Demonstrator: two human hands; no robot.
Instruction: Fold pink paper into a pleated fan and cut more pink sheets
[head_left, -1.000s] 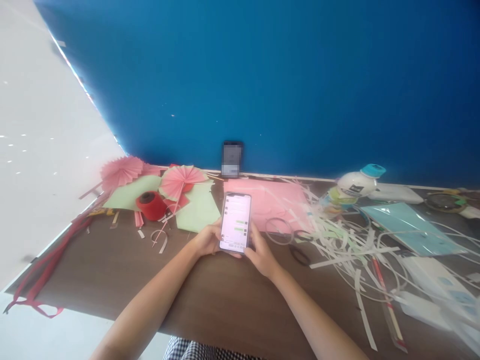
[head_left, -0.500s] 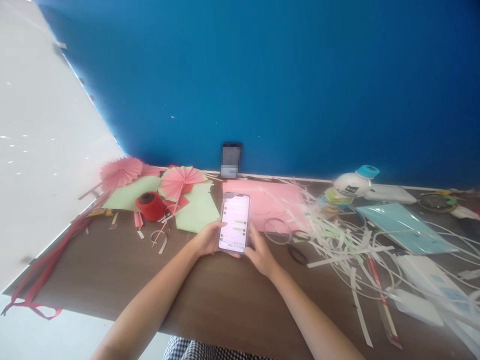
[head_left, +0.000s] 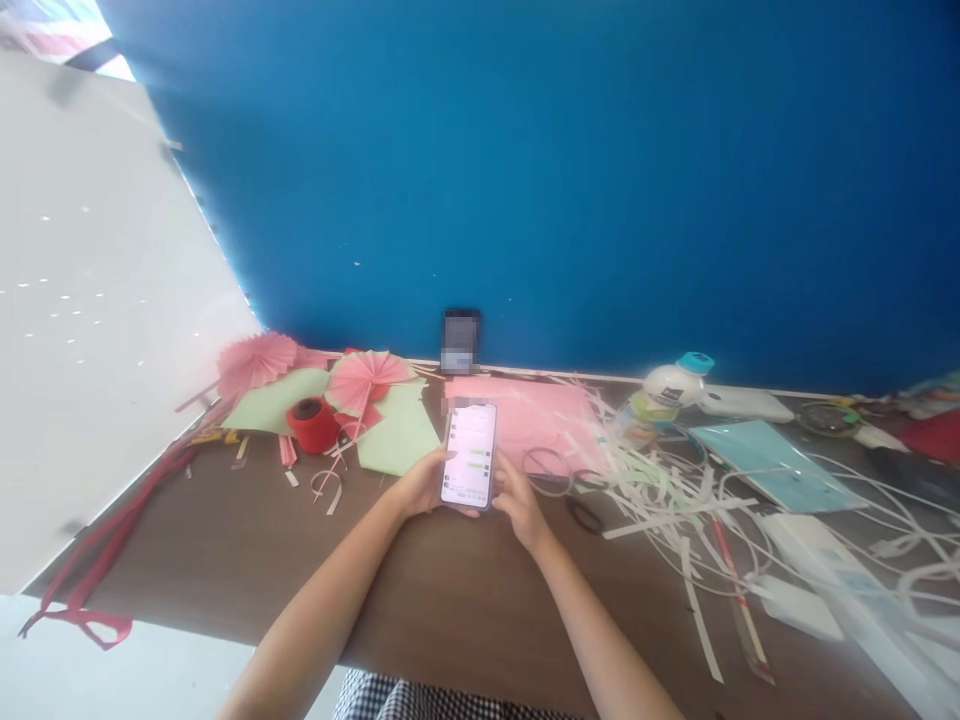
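Observation:
Both my hands hold a smartphone [head_left: 469, 455] upright above the table's middle, its lit screen showing a chat with green bubbles. My left hand [head_left: 421, 487] is closed round its left edge, with the thumb by the screen. On the other side, my right hand [head_left: 519, 502] grips the lower right edge, fingers bent. Behind the phone lies a pink paper sheet [head_left: 547, 410]. Scissors [head_left: 551, 472] rest just right of my right hand. Left of my hands are a light green paper [head_left: 396, 435], a pink folded paper fan [head_left: 370, 377] and a red thread spool [head_left: 312, 424].
A second phone [head_left: 460, 342] leans against the blue wall [head_left: 525, 180]. To the right lie a heap of white paper strips [head_left: 656, 495], a white bottle with a blue cap [head_left: 673, 383], a light blue packet [head_left: 776, 465] and white cables. Red ribbon [head_left: 105, 540] hangs over the left edge.
The camera view has shifted, so the wall and table items sit slightly lower. My right fingers have shifted a little at the phone's edge; both hands still hold it.

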